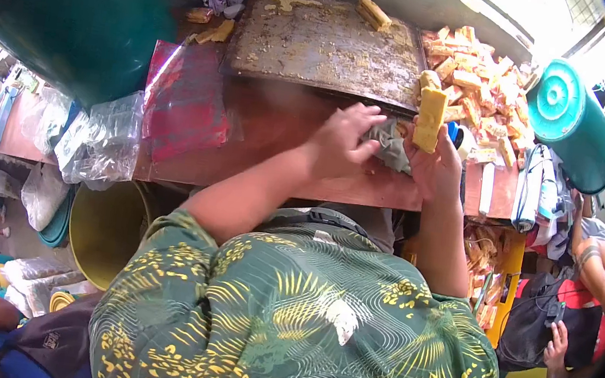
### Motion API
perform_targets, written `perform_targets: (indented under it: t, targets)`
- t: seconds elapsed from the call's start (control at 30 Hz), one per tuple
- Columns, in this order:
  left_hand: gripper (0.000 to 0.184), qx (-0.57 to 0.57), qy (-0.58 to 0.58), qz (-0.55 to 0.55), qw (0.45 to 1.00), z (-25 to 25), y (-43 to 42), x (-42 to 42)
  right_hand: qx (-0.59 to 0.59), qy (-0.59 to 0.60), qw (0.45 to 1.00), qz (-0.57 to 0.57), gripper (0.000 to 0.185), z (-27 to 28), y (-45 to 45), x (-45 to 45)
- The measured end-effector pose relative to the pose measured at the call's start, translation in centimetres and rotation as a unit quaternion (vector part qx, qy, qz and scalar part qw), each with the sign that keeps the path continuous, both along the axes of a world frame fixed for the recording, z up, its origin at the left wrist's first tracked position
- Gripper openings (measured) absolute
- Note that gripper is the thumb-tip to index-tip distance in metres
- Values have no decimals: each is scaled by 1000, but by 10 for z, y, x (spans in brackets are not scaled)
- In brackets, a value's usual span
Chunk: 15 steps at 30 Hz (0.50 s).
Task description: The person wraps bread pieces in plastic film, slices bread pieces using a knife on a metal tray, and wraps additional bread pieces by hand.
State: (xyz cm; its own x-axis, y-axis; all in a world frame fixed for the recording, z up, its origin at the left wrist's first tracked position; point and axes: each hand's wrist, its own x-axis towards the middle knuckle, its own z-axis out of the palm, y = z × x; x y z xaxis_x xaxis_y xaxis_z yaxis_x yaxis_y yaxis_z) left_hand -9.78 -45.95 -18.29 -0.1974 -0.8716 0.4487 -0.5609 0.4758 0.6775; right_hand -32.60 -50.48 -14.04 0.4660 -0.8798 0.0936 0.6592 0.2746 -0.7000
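Right hand [438, 160], right of centre, pinches a yellow bar [429, 120] upright between thumb and fingers; left hand [351, 131], centre frame, is empty with fingers loosely spread, just beside a grey cloth [392, 149]; contact with the cloth hard to tell, hand partly blurred; crumb-covered tray [320, 47] spans upper centre, one more bar [374, 14] lying at its far edge; heap of wrapped pieces [491, 99] at upper right; red plastic [179, 117] lies left of centre on the table [271, 136]; step in hand looks like single-bar handling, probably wrapping; next move likely calls for the free hand and a light grip, since the bar may crumble.
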Motion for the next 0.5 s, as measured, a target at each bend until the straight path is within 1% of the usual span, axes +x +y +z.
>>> perform_targets:
  t: [0.03,0.07,0.1,0.17,0.2,0.23,0.27,0.33,0.37,0.4,0.47,0.5]
  targets:
    - [45,-69,-5,34,997,4,9,17,7,14,1000,-2,38,-5,2,-4]
    - [39,-111,-53,69,990,4,17,41,14,26,1000,-4,38,-13,4,-7]
    - [32,-139,-55,64,987,14,26,73,-9,48,999,25,42,-24,5,-10]
    - [30,-134,-35,255,957,2,50,167,-4,127,989,70,45,-53,18,12]
    - [33,-132,-106,315,934,3,63,204,-3,167,982,92,46,-61,26,26]
    - [36,-129,-177,372,902,5,74,231,2,166,976,137,47,-66,34,41]
    - [39,-63,-223,379,896,-2,82,247,7,165,969,185,48,-70,43,56]
    - [44,67,-306,391,865,-5,96,260,50,129,950,279,45,-67,58,84]
    - [43,23,-331,386,861,-11,103,263,8,168,952,257,45,-76,56,91]
    - [42,43,-285,387,876,-13,104,266,-33,205,950,233,44,-87,50,98]
    - [43,82,-189,385,900,-28,102,278,-29,231,964,129,45,-95,19,88]
    - [43,81,-136,390,907,-33,102,282,-111,290,949,45,47,-94,4,76]
